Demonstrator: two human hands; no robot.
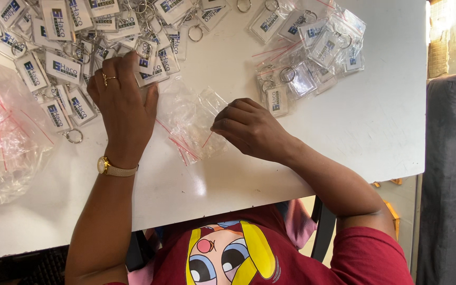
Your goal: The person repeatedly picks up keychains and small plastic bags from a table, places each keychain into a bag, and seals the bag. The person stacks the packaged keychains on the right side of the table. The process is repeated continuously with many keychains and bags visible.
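two hands work on one white counter (344, 132). a big crumpled clear bag (6, 132) lies at its left edge, and a heap of clear keychains (59, 58) fills the top left. between the hands sits a small stack of clear sleeves (188, 124) with red strips: light, limp and slippery, i judge, best pinched at an edge. left hand (125, 105) lies spread on the keychains; right hand (249, 126) pinches the stack's edge.
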